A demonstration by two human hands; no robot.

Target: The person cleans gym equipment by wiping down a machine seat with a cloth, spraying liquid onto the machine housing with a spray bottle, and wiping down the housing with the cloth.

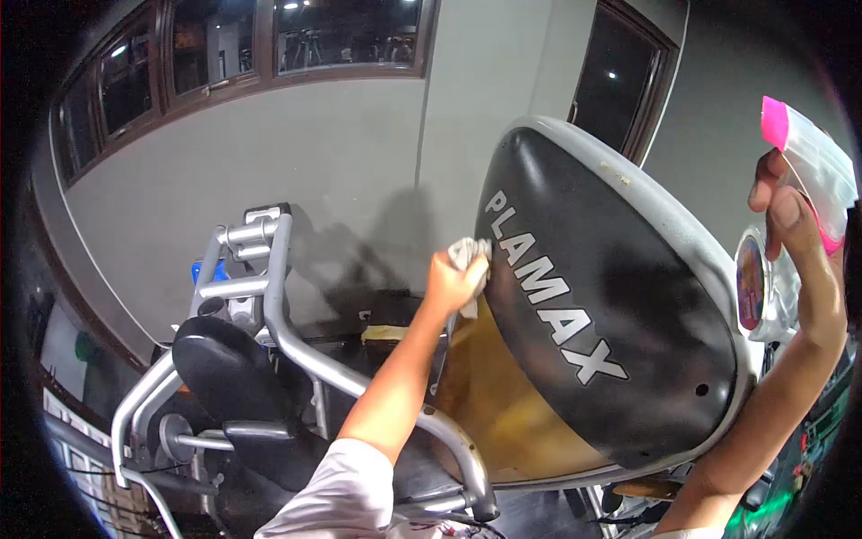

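My left hand (456, 283) is closed around a crumpled pale cloth (467, 254). It presses the cloth against the left edge of a large curved machine cover (620, 296), beside the white PLAMAX lettering. The cover is black above and gold-brown below, with a grey rim. At the far right, my raised right hand (799, 225) grips a clear spray bottle (786, 292) with a pink nozzle and collar and a round label. The bottle is apart from the cover's surface, and my fingers hide part of it.
Left of the cover stands a silver-framed exercise machine with a black padded seat (224, 368); its curved tube (332, 364) runs close below my left arm. Behind is a grey wall (341, 153) with dark-framed windows (346, 36). A dark-framed door or window (620, 76) is at upper right.
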